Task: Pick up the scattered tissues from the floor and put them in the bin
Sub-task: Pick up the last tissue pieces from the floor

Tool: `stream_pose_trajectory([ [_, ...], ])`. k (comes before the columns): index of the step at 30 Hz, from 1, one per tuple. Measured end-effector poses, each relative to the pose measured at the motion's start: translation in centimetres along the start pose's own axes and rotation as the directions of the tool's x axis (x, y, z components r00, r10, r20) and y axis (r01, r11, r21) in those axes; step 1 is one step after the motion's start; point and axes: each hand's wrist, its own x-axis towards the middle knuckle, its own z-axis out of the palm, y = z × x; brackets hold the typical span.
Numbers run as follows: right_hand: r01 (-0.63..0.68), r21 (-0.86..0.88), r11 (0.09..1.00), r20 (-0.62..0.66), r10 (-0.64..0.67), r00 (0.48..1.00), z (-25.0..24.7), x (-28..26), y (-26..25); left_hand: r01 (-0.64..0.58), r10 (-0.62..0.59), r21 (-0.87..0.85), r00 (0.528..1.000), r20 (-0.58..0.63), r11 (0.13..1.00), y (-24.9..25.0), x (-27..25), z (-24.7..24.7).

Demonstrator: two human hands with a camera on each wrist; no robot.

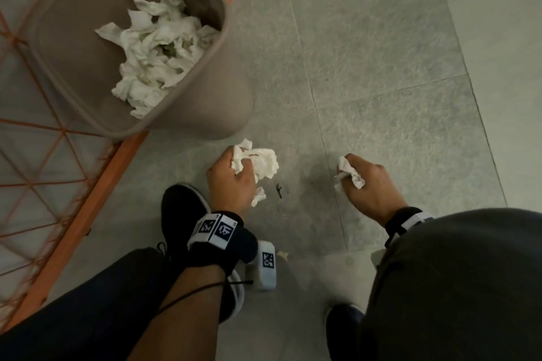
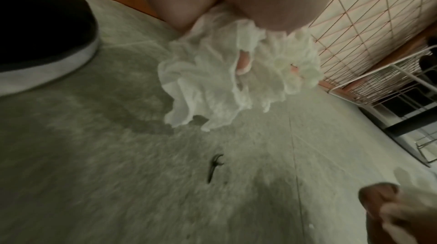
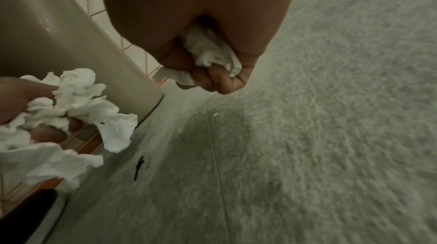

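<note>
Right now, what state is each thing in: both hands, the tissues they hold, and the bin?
left hand: gripping a large tissue wad
right hand: gripping a small tissue
bin: upright on the floor, open-topped, holding a pile of crumpled tissues

Readable text: none. Wrist bands behind the hands bear only black-and-white square code markers, no letters.
</note>
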Motion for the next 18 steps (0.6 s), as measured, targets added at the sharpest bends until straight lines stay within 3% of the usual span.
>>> stream_pose_trajectory([
  [3, -0.092, 0.042, 0.995, 0.065, 0.089, 0.994, 0.6, -0.2, -1.7, 0.074, -0.073, 0.032, 0.997, -0.017, 0.997, -0.9, -2.2, -0.5],
  [7, -0.237, 0.032, 0.971, 0.117, 0.232, 0.966, 1.4, 0.0, -2.1, 0.068, -0.060, 0.298, 0.998, -0.034, 0.952, -2.8, -6.4, -0.6],
  [11, -0.154, -0.052, 0.987, 0.033, 0.156, 0.987, 2.0, 0.5, -0.8, 0.062, -0.139, 0.356, 0.971, 0.195, 0.932, -6.5, -10.2, 0.6],
  [14, -0.108, -0.005, 0.994, 0.042, 0.108, 0.993, 2.2, 0.6, 0.0, -0.077, -0.090, 0.424, 0.929, 0.358, 0.902, -9.2, -13.0, 1.7],
  [18, -0.078, 0.007, 0.997, 0.085, 0.078, 0.993, 2.5, 0.8, 1.2, -0.190, -0.003, 0.494, 0.932, 0.364, 0.848, -10.9, -14.8, 2.3],
])
